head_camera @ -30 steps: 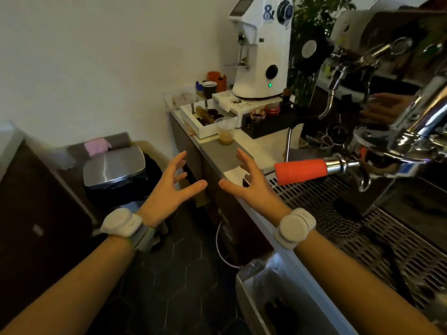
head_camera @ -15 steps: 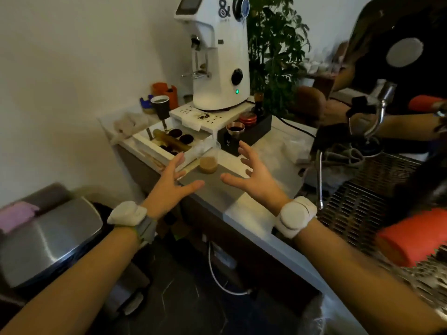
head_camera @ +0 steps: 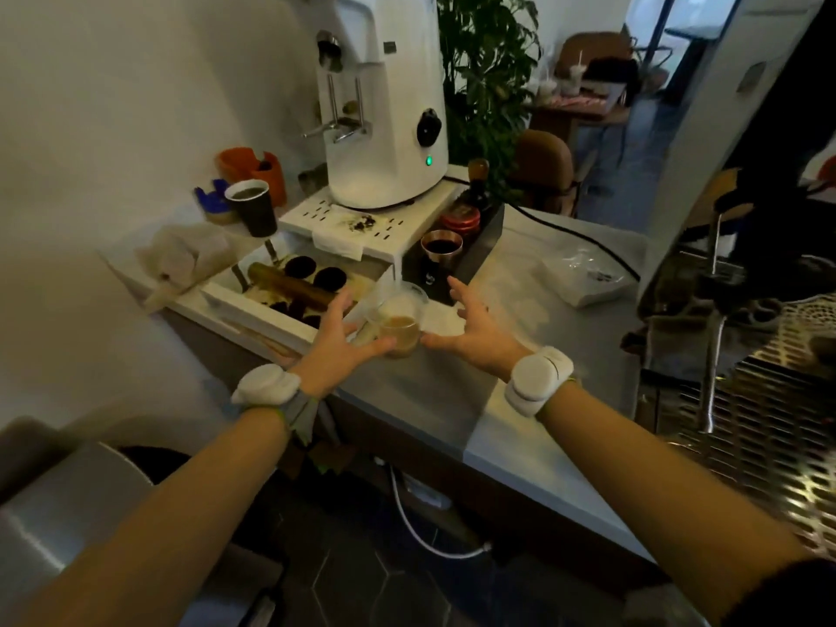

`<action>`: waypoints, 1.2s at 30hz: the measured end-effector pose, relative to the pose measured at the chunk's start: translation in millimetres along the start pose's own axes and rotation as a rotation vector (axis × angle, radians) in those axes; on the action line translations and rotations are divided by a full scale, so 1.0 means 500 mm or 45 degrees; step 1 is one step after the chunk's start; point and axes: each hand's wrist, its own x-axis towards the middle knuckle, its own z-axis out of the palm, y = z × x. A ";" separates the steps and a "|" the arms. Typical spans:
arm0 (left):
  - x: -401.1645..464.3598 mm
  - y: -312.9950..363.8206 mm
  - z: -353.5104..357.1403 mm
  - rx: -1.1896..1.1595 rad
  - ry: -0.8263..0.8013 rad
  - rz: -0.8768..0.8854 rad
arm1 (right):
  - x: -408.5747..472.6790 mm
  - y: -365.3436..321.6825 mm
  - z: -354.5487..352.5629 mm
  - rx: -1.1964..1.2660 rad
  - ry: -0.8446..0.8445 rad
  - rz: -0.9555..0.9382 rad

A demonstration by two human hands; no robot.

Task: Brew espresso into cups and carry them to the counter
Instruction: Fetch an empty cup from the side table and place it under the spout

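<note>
Both hands have reached the counter [head_camera: 520,427]: left hand [head_camera: 334,346] and right hand [head_camera: 475,328], fingers spread, flank the cup [head_camera: 398,323] at twelve o'clock. Thin, light, half-full plastic; take the sides gently.

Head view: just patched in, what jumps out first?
Both open hands, left hand and right hand, flank a clear plastic cup of light brown drink on the counter. Behind it towers the white grinder, green light on. At right lies the espresso machine's perforated metal tray.
</note>
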 end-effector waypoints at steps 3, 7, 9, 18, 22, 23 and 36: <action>0.028 -0.021 0.013 -0.004 -0.040 -0.023 | 0.027 0.014 0.023 -0.083 -0.087 0.069; 0.061 -0.044 0.020 -0.024 -0.112 -0.026 | 0.064 0.019 0.039 -0.049 -0.130 0.117; 0.079 -0.053 0.016 -0.013 -0.138 -0.018 | 0.080 0.022 0.044 -0.002 -0.131 0.104; 0.083 -0.050 -0.003 0.000 -0.088 0.036 | 0.075 0.015 0.055 0.204 -0.109 0.042; 0.061 -0.011 -0.018 0.042 -0.071 0.130 | 0.046 -0.016 0.038 0.271 -0.089 -0.012; 0.054 0.006 -0.021 0.040 -0.074 0.159 | 0.034 -0.029 0.030 0.308 -0.076 -0.029; -0.064 0.194 0.093 -0.188 -0.310 0.414 | -0.208 -0.092 -0.130 0.490 0.233 -0.154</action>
